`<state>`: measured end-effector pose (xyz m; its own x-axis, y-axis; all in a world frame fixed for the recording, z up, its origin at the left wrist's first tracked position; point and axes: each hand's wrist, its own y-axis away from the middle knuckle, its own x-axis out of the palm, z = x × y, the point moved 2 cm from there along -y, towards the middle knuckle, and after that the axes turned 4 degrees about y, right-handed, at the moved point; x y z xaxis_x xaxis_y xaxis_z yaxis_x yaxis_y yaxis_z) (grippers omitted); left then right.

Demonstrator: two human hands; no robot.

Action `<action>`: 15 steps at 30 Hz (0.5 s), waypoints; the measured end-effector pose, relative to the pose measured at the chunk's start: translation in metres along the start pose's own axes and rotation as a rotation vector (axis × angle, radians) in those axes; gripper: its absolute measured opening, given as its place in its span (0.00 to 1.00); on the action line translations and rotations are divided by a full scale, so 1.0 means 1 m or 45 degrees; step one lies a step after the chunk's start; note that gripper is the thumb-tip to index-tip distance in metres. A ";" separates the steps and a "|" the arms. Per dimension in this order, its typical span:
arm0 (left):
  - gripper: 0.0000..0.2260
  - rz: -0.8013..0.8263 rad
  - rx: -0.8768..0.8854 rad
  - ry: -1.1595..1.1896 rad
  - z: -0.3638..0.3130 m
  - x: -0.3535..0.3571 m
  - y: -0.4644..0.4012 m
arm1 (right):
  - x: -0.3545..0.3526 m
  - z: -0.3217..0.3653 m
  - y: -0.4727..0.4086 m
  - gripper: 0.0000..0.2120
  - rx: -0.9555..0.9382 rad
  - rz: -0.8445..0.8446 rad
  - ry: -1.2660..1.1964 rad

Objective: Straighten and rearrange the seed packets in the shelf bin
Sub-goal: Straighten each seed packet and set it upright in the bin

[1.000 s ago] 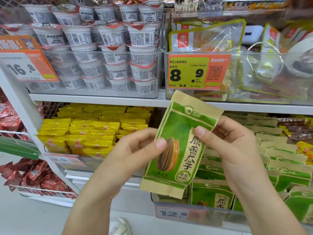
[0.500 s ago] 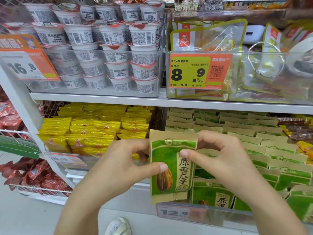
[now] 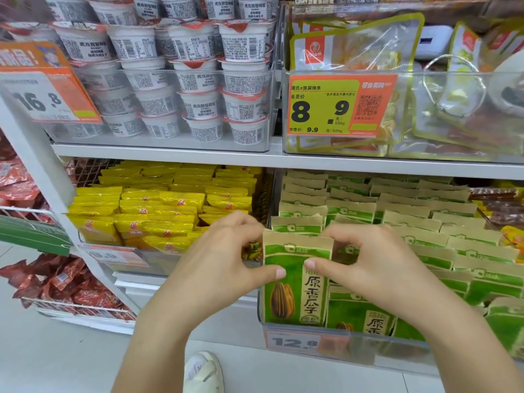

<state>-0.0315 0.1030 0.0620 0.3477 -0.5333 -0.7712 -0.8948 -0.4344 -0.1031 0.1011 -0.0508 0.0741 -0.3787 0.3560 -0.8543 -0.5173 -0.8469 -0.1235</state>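
A green and tan seed packet (image 3: 295,290) with a sunflower seed picture stands upright at the front left corner of the clear shelf bin (image 3: 368,347). My left hand (image 3: 224,268) pinches its left edge, thumb on the front. On the packet's right side my right hand (image 3: 365,268) pinches it the same way, thumb on the front and fingers behind. Rows of the same seed packets (image 3: 425,222) fill the bin behind and to the right, most upright, some leaning.
Yellow snack packets (image 3: 158,211) fill the neighbouring bin on the left. White cups (image 3: 181,80) and clear-windowed bags (image 3: 354,52) sit on the shelf above. A 12.8 price tag (image 3: 295,341) hangs on the bin front. Red packets (image 3: 71,285) lie lower left; a white shoe (image 3: 202,370) is below.
Both hands brought the seed packet down from in front of the upper shelf, turned it upright and lowered it into the bin's front left corner.
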 end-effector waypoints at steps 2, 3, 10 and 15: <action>0.15 -0.072 0.059 -0.004 -0.004 -0.001 0.000 | -0.001 0.000 0.000 0.16 0.028 0.100 0.055; 0.17 -0.087 0.070 0.002 -0.006 -0.001 0.000 | -0.002 0.000 0.000 0.15 0.036 0.146 0.084; 0.21 0.021 0.071 -0.240 -0.015 0.012 -0.002 | 0.009 0.013 0.003 0.14 -0.048 0.265 0.403; 0.26 0.055 0.067 -0.399 -0.015 0.023 -0.007 | 0.013 0.012 0.004 0.12 -0.101 0.029 0.334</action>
<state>-0.0131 0.0833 0.0547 0.2135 -0.2975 -0.9306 -0.9230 -0.3737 -0.0923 0.0856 -0.0449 0.0688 -0.1721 0.2310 -0.9576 -0.4451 -0.8855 -0.1336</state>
